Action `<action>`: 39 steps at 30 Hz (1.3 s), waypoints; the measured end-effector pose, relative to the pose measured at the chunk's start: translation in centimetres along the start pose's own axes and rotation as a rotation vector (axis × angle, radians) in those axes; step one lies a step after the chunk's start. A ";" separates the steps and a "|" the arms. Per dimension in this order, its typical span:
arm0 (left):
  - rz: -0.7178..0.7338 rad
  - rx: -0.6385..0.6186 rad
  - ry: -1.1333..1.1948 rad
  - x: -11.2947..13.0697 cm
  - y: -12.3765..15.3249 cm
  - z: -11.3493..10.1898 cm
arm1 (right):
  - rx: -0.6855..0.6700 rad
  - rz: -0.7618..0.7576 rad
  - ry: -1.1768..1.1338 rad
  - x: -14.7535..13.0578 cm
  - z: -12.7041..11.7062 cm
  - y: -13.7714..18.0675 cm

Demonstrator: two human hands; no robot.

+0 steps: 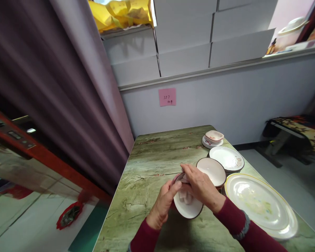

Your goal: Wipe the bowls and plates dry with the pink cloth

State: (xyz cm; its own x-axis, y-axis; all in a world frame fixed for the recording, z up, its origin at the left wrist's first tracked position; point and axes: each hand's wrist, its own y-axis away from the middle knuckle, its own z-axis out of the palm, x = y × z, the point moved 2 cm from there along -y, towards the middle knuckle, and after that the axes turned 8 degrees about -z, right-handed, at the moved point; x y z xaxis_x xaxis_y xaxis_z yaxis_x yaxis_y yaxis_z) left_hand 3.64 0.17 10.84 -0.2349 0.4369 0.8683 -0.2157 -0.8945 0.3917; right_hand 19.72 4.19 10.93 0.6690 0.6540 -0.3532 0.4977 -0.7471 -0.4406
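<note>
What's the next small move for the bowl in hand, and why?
Probably nest the held bowl in the other bowl, just beyond it to the right: that one sits hollow up, with a similar dark rim, and the plates behind it are stacked. The left hand has the held bowl by its rim; the right hand lies across it.

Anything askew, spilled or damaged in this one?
Nothing visibly spilled or broken. The bowl between the left hand and right hand is tilted, seemingly just from handling. Mildly odd: the large platter lies very near the right edge of the table, which looks slightly precarious.
</note>
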 end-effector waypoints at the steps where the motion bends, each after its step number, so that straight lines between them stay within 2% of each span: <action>1: -0.004 -0.005 -0.023 -0.1 0.0 0.0 | -0.023 0.006 -0.031 0.2 0.3 -0.1; 5: -0.019 0.003 -0.084 -0.4 0.0 -0.4 | -0.056 -0.005 -0.241 0.9 0.5 -0.4; 9: -0.005 -0.006 0.003 0.2 0.3 -0.1 | 0.041 -0.008 -0.393 1.2 -0.5 -0.6; 13: 0.088 0.050 0.015 1.3 0.6 0.4 | 0.076 0.123 -0.369 1.6 -1.2 -0.3; 16: 0.254 0.108 -0.110 2.3 0.8 0.6 | 0.094 0.283 -0.481 1.7 -0.5 0.2; 19: 0.485 0.186 -0.354 3.3 1.2 0.9 | 0.173 0.442 -0.775 1.1 1.3 0.8; 23: 0.737 0.286 -0.612 3.8 1.4 1.2 | 0.307 0.610 -1.316 -1.6 3.5 1.1; 26: 0.857 0.340 -0.691 3.4 1.3 1.0 | 0.295 0.653 -1.659 -3.8 4.2 0.9; 28: 0.889 0.326 -0.666 2.9 1.1 0.6 | 0.259 0.663 -1.734 -4.3 4.2 0.7; 29: 0.884 0.300 -0.637 2.6 0.9 0.3 | 0.258 0.657 -1.704 -4.1 4.1 0.6; 31: 0.835 0.243 -0.598 2.1 0.5 -0.4 | 0.298 0.613 -1.494 -2.9 3.7 0.6; 33: 0.760 0.234 -0.597 1.6 0.1 -1.1 | 0.335 0.537 -1.115 -1.2 2.8 0.6; 36: 0.618 0.306 -0.615 1.0 -0.5 -2.0 | 0.364 0.335 -0.485 0.8 0.9 0.4; 39: 0.513 0.389 -0.709 0.7 -0.7 -2.1 | 0.408 0.095 0.023 1.0 -1.0 0.1</action>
State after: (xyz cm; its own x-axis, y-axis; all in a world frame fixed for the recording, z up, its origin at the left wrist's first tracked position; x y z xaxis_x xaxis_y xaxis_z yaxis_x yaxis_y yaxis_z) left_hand 1.63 1.30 10.49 0.4433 -0.0620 0.8942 0.1141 -0.9856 -0.1249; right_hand 20.99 4.68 11.31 0.7159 0.5782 -0.3915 0.1770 -0.6926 -0.6993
